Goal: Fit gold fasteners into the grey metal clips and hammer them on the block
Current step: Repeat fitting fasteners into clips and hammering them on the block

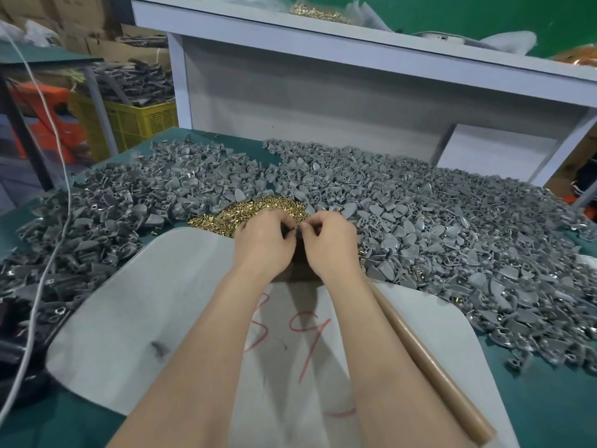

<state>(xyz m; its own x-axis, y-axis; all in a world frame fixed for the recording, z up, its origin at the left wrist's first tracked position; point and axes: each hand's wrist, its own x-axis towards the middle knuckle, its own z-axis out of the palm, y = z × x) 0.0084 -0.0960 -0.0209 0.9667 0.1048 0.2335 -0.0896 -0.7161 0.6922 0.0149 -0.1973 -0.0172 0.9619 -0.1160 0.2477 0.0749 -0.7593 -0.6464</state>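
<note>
My left hand and my right hand meet at the middle of the table, fingers curled. Between their fingertips they pinch a small dark grey clip; whether a fastener sits in it is hidden. Just beyond the fingers lies a heap of gold fasteners. Grey metal clips are piled on the left and on the right. A dark block shows partly between my wrists. A brown wooden hammer handle lies under my right forearm; its head is hidden.
A grey sheet with red marks covers the green table in front of me. A white cable runs down the left. A white shelf stands behind the piles. A yellow crate sits at far left.
</note>
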